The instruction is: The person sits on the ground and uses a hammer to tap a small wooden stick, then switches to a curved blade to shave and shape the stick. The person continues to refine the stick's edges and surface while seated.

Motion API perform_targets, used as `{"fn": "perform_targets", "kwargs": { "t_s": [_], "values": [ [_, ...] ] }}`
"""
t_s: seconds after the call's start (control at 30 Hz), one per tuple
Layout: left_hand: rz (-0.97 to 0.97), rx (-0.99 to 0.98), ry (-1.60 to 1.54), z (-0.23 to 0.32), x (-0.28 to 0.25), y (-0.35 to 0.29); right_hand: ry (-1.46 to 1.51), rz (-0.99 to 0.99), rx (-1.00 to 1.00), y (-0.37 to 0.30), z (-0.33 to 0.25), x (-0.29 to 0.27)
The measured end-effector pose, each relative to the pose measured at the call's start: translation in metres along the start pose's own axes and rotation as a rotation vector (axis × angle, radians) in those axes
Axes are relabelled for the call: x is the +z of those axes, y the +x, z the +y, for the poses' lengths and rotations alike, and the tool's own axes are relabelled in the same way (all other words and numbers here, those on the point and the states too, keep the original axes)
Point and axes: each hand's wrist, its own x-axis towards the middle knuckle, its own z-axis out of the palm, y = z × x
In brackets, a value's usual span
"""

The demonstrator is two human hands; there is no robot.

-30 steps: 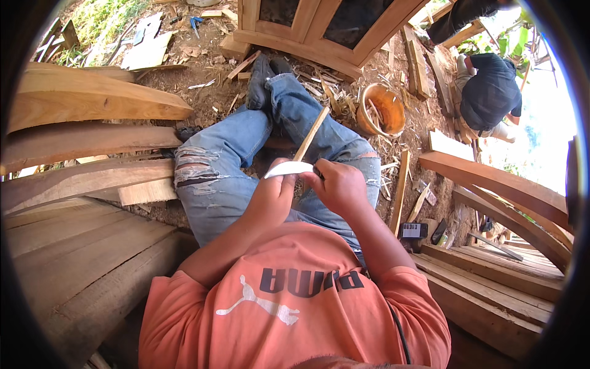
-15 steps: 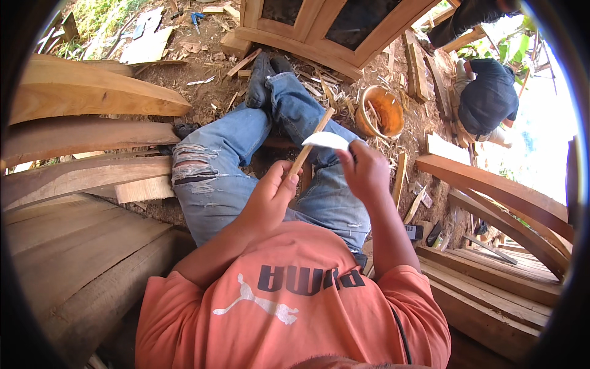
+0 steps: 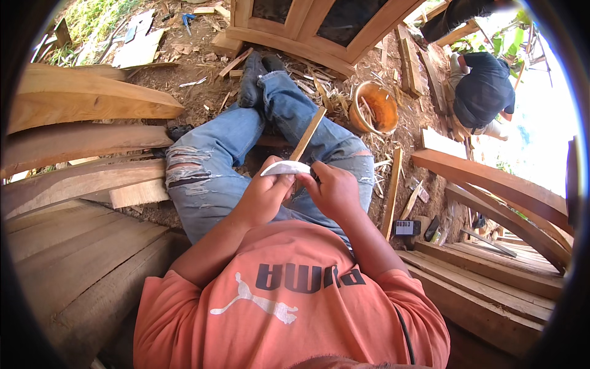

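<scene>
My left hand (image 3: 261, 198) is closed around the lower part of a thin wooden stick (image 3: 309, 132), which slants up and to the right above my lap. In my right hand (image 3: 333, 192) is a knife with a pale curved blade (image 3: 286, 168); the fingers cover its handle. The blade lies across the stick right at my left fingers, its tip pointing left. Both hands are close together in front of my shirt, between my knees. The stick's lower end is hidden by the blade and my left hand.
An orange-brown bucket (image 3: 373, 109) with wood scraps stands beyond my right knee. A panelled wooden frame (image 3: 289, 38) is past my feet. Curved planks (image 3: 92, 95) flank me at left, more timbers (image 3: 485, 184) at right. A phone (image 3: 407, 227) lies nearby; another person (image 3: 485, 89) bends over at far right.
My right hand has brought the knife down and left along the stick, from its middle to my left fingers. The left hand keeps its grip on the stick.
</scene>
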Motion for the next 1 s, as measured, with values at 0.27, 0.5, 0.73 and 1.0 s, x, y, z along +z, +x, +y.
{"fn": "perform_targets", "kwargs": {
  "t_s": [0.27,0.5,0.73,1.0],
  "values": [
    [-0.002,0.079,0.242,0.003,0.002,0.0,0.042,-0.003,0.037,0.0,0.001,-0.003],
    [0.115,0.279,0.485,0.0,0.007,-0.006,0.098,-0.006,0.051,-0.009,-0.007,-0.002],
    [0.109,0.168,0.594,0.013,0.003,-0.007,0.119,-0.095,0.105,-0.005,-0.007,-0.003],
    [-0.023,0.035,0.182,0.017,0.003,-0.01,0.42,-0.312,0.195,0.0,-0.003,-0.01]
  ]
}}
